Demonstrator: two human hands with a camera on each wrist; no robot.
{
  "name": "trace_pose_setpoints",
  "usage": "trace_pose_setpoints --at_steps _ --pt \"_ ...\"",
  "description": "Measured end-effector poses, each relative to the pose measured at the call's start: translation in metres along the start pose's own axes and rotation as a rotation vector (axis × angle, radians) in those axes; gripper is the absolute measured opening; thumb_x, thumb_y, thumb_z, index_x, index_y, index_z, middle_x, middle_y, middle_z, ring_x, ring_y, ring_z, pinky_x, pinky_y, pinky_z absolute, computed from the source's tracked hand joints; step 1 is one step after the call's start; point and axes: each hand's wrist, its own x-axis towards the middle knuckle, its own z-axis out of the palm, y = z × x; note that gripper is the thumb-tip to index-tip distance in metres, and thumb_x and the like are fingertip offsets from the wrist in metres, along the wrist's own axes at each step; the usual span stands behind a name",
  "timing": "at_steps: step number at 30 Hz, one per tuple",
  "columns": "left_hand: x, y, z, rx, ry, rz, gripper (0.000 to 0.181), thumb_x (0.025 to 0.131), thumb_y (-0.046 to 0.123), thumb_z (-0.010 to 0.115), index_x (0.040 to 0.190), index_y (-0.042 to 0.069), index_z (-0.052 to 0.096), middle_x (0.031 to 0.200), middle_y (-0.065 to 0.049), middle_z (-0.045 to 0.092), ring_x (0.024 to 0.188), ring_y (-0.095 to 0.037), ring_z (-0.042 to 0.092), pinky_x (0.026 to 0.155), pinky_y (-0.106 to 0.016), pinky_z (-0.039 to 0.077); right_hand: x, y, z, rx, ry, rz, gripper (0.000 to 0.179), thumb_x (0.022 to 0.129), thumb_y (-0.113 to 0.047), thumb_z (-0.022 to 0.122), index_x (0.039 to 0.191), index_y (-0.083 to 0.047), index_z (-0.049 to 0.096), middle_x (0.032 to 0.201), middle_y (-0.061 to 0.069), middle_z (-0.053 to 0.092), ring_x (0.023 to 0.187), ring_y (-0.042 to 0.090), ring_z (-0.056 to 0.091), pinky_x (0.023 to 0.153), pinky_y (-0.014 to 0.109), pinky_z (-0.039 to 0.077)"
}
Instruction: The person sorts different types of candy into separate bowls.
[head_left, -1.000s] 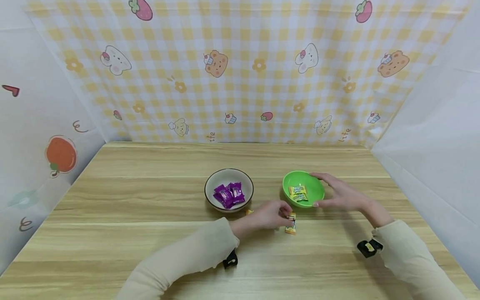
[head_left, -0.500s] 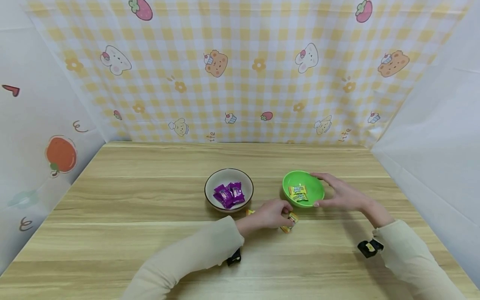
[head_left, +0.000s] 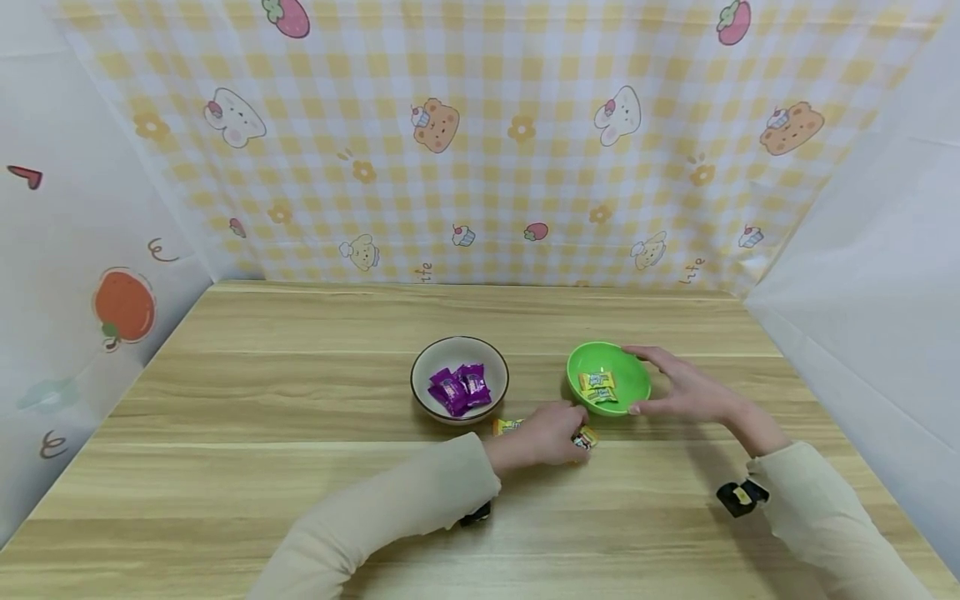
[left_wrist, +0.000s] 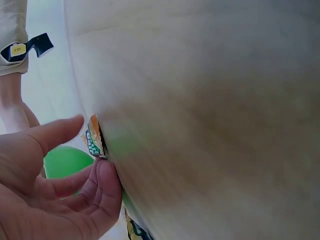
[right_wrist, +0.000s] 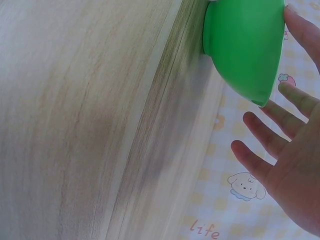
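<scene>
My left hand (head_left: 546, 435) is low over the table, thumb and fingertips pinching a small yellow-orange wrapped candy (left_wrist: 94, 137). Part of that candy is covered by the hand in the head view. Another yellow wrapped candy (head_left: 507, 427) lies by the left wrist, partly hidden. My right hand (head_left: 693, 392) rests at the right rim of a green bowl (head_left: 632, 382), thumb near and fingers far, touching it. In the right wrist view its fingers (right_wrist: 262, 135) are spread and fairly straight. Inside the green bowl lie yellow wrapped candies (head_left: 597, 387).
To the left stands a cream bowl (head_left: 429, 367) with a dark rim, holding several purple wrapped candies (head_left: 459, 390). Both bowls are on a wood-grain table (head_left: 300, 367). A checked yellow cloth (head_left: 487, 192) hangs behind it.
The left hand has shifted slightly right, and the candy at its fingertips has turned and is now more covered by the hand. The right hand and both bowls have stayed put.
</scene>
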Motion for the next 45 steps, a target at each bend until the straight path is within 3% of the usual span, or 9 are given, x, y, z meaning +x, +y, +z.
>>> trace_pose_setpoints --at_steps 7,12,22,28,35,39,45 --pt "0.001 -0.001 0.000 0.035 -0.007 -0.025 0.030 0.068 0.014 0.072 0.094 0.005 0.057 0.078 0.001 0.053 0.073 -0.012 0.050 0.065 -0.021 0.041 0.000 0.001 0.000 -0.001 0.006 -0.011 0.082 0.069 -0.029 0.075 0.133 -0.002 0.032 0.129 0.020 0.037 0.115 0.037 0.035 0.089 0.057 0.029" --pt "0.001 -0.001 -0.001 0.028 -0.008 0.003 0.023 0.068 0.011 0.071 0.088 0.008 0.060 0.078 0.004 0.055 0.073 -0.010 0.050 0.065 -0.019 0.039 0.000 0.001 0.000 -0.008 0.006 -0.014 0.081 0.070 -0.031 0.074 0.133 -0.002 0.032 0.129 0.020 0.037 0.115 0.037 0.036 0.089 0.057 0.029" --pt "-0.003 -0.003 -0.002 -0.017 0.018 0.010 0.010 0.070 0.012 0.069 0.072 0.012 0.059 0.065 0.009 0.048 0.062 -0.006 0.043 0.056 -0.017 0.034 0.001 0.007 0.003 -0.019 0.015 -0.003 0.083 0.068 -0.020 0.077 0.133 0.002 0.031 0.129 0.023 0.036 0.115 0.039 0.035 0.089 0.057 0.028" --pt "-0.007 -0.001 -0.001 0.006 0.021 0.030 0.011 0.073 0.018 0.069 0.070 0.015 0.058 0.062 0.010 0.046 0.060 -0.005 0.043 0.053 -0.016 0.033 0.000 0.004 0.001 -0.031 0.015 -0.012 0.081 0.071 -0.030 0.074 0.133 -0.001 0.032 0.129 0.019 0.037 0.115 0.037 0.036 0.089 0.056 0.029" --pt "-0.014 0.000 0.000 -0.051 -0.003 0.030 0.011 0.074 0.019 0.069 0.072 0.016 0.058 0.062 0.010 0.046 0.058 -0.006 0.042 0.050 -0.016 0.033 0.000 0.004 0.001 -0.023 0.019 -0.022 0.081 0.071 -0.036 0.073 0.133 -0.003 0.033 0.129 0.018 0.038 0.114 0.037 0.036 0.088 0.057 0.030" --pt "-0.018 -0.003 0.002 -0.074 0.008 0.068 0.011 0.073 0.018 0.069 0.070 0.017 0.058 0.060 0.010 0.045 0.055 -0.004 0.042 0.047 -0.016 0.032 0.000 0.004 0.001 -0.027 0.010 -0.009 0.082 0.071 -0.034 0.073 0.134 -0.003 0.032 0.129 0.019 0.037 0.115 0.037 0.036 0.088 0.057 0.029" --pt "-0.022 -0.007 0.002 -0.138 0.034 0.143 0.010 0.072 0.016 0.069 0.070 0.015 0.059 0.061 0.012 0.046 0.058 0.000 0.042 0.050 -0.012 0.033 -0.001 -0.033 -0.007 -0.018 0.002 0.005 0.077 0.070 -0.014 0.075 0.130 0.008 0.032 0.125 0.028 0.038 0.112 0.043 0.036 0.088 0.058 0.029"
